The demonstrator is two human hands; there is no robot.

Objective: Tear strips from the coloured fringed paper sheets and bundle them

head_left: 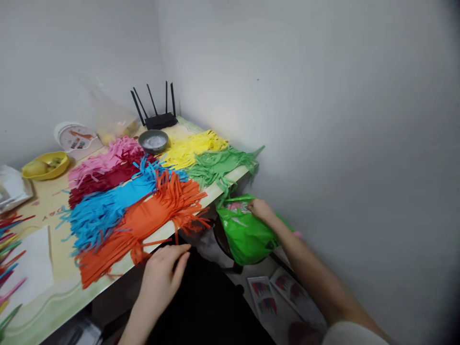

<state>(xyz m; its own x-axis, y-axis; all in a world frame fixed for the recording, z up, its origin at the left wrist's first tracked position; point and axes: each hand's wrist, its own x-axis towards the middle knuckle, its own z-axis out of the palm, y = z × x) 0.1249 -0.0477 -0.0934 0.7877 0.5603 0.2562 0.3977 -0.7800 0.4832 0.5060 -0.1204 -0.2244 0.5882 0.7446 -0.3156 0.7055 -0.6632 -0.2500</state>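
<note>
Green plastic bag (247, 237): located below the near right corner of the worktop (57, 299), on a dark round seat (221, 235), close to the wall (341, 120). Its mouth faces up and lies lower than the worktop edge; part of some pink and clear contents (235, 206) shows inside. The rim runs from the worktop corner rightward toward my forearm, and the body of the bag hangs down from that line. The bag is slack, so I cannot fix one firm long axis.

Right hand (261, 210): this is the nearer hand. I reach forward with it to the far side of the mouth, palm down, fingers bent at the rim. The fingertips are partly hidden; I cannot tell whether they pinch the film or something within.

Left hand (165, 268): well apart from the bag, which lies forward and to the right of it. I hold it over my dark clothing, just beside the orange fringed strip (145, 218), fingers together, with a narrow gap to the thumb and nothing visible in it. From here, the green fringed strip (219, 163) lies beyond the bag mouth, up on the worktop
</note>
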